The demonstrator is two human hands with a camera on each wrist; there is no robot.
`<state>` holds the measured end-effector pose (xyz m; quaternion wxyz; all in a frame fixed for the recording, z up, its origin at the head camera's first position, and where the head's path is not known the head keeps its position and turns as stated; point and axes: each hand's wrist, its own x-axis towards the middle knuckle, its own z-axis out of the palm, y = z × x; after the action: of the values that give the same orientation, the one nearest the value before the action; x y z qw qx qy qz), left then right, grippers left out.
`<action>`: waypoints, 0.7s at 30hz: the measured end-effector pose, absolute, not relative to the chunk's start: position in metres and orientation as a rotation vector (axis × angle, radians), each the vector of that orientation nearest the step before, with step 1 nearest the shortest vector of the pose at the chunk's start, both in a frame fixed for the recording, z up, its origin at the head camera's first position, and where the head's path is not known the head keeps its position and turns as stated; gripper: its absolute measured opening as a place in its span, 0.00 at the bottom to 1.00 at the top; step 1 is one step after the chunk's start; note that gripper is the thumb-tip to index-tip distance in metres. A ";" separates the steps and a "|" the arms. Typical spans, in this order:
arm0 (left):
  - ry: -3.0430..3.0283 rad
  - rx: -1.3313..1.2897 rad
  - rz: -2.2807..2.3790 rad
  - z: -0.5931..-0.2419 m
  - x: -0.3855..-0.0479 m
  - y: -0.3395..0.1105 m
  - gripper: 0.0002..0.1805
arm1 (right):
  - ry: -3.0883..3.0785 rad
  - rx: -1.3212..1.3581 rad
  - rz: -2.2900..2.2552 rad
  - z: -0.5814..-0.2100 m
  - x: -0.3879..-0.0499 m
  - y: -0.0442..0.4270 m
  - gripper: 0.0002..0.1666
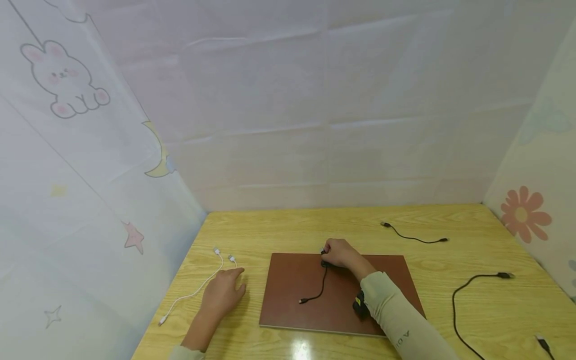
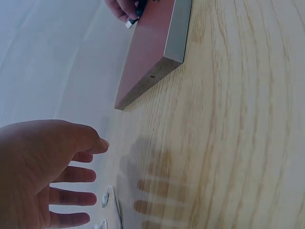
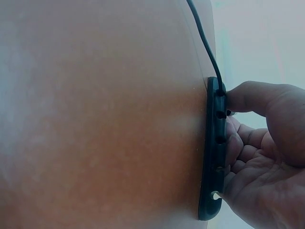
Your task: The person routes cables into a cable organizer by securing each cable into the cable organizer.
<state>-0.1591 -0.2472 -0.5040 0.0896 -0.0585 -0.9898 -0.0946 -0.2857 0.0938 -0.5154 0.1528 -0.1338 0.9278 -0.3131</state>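
Note:
At the far edge of a brown board (image 1: 288, 280), my right hand (image 1: 339, 254) pinches a short black USB cable (image 1: 323, 284) close to its plug. The cable's thin tail hangs across the board toward its near side. In the right wrist view, a black cable holder strip (image 3: 208, 157) with several slots lies on the board, and the cable runs through its end slot beside my thumb. My fingers partly hide the plug there. My left hand (image 1: 222, 292) hovers over the table at the left, fingers apart and holding nothing, near two white cables (image 1: 193, 294).
A short black cable (image 1: 414, 239) lies behind the board to the right. A longer black cable (image 1: 454, 305) curves along the right side, with another black plug (image 1: 543, 344) at the near right. Fabric-covered walls (image 1: 315, 125) border the wooden table (image 1: 243, 225).

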 end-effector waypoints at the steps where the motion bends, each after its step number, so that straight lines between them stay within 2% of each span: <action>1: -2.947 -0.159 -0.283 -0.504 -0.159 -0.249 0.22 | 2.661 -0.385 -0.900 -0.515 -0.285 0.094 0.07; 21: -3.017 0.034 -0.340 -0.511 -0.156 -0.272 0.20 | 2.665 -0.362 -0.890 -0.516 -0.286 0.092 0.08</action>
<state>-0.1560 -0.2719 -0.5113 0.0525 0.0112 -0.9923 -0.1119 -0.2860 0.0923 -0.5163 0.1535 -0.1264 0.9296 -0.3104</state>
